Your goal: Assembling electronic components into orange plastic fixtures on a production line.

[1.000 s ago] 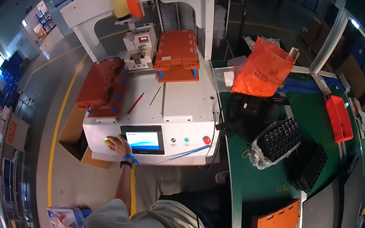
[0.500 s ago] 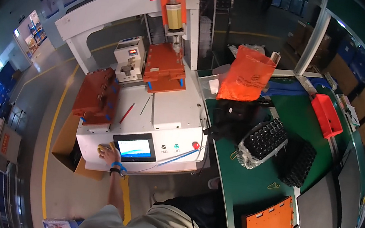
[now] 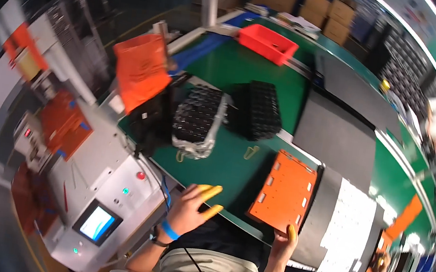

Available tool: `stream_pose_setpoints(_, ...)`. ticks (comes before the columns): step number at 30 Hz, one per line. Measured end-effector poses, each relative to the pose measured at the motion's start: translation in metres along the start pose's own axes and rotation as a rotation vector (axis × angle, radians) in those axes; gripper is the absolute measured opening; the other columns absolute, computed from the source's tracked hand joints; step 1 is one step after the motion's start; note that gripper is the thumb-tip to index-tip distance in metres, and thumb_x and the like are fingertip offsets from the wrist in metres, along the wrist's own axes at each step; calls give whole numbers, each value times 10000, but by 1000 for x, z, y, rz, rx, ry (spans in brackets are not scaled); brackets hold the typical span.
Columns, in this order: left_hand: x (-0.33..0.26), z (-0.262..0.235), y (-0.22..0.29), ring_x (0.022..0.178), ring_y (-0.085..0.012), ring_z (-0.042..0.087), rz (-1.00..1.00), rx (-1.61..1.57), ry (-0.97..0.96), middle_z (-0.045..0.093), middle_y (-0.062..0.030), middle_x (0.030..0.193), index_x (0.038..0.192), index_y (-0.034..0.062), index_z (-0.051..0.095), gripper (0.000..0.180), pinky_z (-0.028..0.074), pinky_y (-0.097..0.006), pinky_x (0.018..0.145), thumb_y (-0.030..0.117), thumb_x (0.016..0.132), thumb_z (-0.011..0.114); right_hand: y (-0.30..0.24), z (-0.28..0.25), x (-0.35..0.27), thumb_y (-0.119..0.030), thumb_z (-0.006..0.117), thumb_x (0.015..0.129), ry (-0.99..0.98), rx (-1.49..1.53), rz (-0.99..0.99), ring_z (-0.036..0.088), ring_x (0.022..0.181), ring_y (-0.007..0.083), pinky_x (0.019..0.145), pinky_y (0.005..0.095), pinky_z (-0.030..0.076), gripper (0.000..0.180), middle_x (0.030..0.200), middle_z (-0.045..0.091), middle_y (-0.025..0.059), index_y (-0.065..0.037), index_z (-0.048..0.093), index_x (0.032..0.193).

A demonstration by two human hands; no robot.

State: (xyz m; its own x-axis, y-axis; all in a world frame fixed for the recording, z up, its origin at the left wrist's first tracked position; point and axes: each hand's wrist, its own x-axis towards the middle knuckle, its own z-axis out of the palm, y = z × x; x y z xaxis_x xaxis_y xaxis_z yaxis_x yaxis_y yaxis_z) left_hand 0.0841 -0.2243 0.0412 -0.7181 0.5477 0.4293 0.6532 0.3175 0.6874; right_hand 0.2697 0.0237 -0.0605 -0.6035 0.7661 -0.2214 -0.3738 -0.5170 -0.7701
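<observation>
Two hands, two different jobs just now: my right hand (image 3: 284, 242) pinches the near edge of the orange plate (image 3: 285, 191), a yellow-capped fingertip on top of it, while my left hand (image 3: 193, 208) hangs free above the near edge of the green bench (image 3: 215, 157), fingers spread and loose, holding nothing. That flat orange plate, drilled with small holes, lies at the near edge of the bench, its long axis running away from me toward the far side, with its right edge against a dark mat (image 3: 334, 135) and a white tray of small parts (image 3: 347, 230). From my left hand the plate lies to the right, near but apart, so the right hand is plainly closer and already has it. Beyond my left fingers, further onto the bench, sit a bagged black tray (image 3: 198, 117) and a second black tray (image 3: 257, 111) just beside it. An orange bag (image 3: 139, 69) stands at the bench's left edge, and a red bin (image 3: 267, 43) at the far side. Left of the bench is a white machine with a small lit screen (image 3: 98, 223).
</observation>
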Motion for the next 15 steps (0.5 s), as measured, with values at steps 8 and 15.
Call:
stream_pose_setpoints(8, 12, 106, -37, 947, -333, 616, -17, -151, -376, 603, -138, 1045, 1002, -52, 642, 573, 516, -399, 828, 381, 703, 868, 17, 7, -12, -163, 668, 944, 121, -46, -31, 651, 1060, 211, 853, 348, 580, 389, 1184, 615, 118, 5, 485, 1244)
stream_pose_setpoints(15, 20, 105, -51, 774, -249, 572, -40, -274, -235, 585, -86, 953, 994, -29, 677, 516, 504, -341, 690, 212, 611, 924, -6, 19, -12, -300, 641, 967, 1, -729, 253, 661, 644, 189, 551, 324, 582, 387, 822, 651, 117, 13, 508, 1152)
